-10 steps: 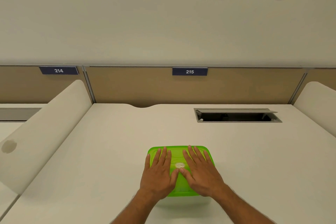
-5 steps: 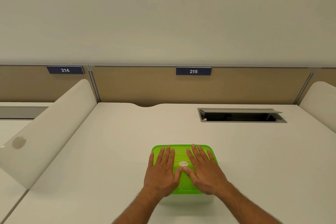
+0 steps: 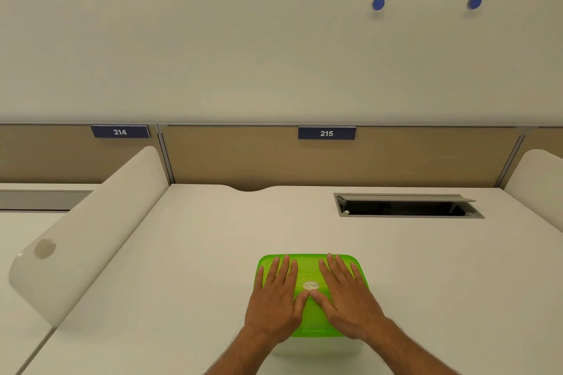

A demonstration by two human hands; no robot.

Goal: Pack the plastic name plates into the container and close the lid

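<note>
Both hands lie flat on the green lid [image 3: 309,265] of a plastic container [image 3: 316,344], which sits on the near middle of the white desk [image 3: 198,268]. The left hand [image 3: 275,301] covers the lid's left half, its fingers straight and close together, pointing away from the person; the right hand [image 3: 347,301] covers the right half in the same way, fingers straight and slightly fanned. Neither hand curls round anything; both press palm-down on the lid. The two thumbs meet at the lid's centre, just below a small round pale emblem [image 3: 311,285] moulded into it. The lid is seated on the container, whose translucent body shows only as a pale strip under the lid's near edge, between the forearms. What is inside cannot be seen through the lid. At the far right of the desk an open cable hatch [image 3: 408,207] is set into the surface, its flap raised. White rounded dividers stand at the left [image 3: 91,228] and right [image 3: 536,176] of the desk. Behind it runs a tan partition [image 3: 243,155] bearing dark blue number plates reading 214 [image 3: 120,132] and 215 [image 3: 326,133].
</note>
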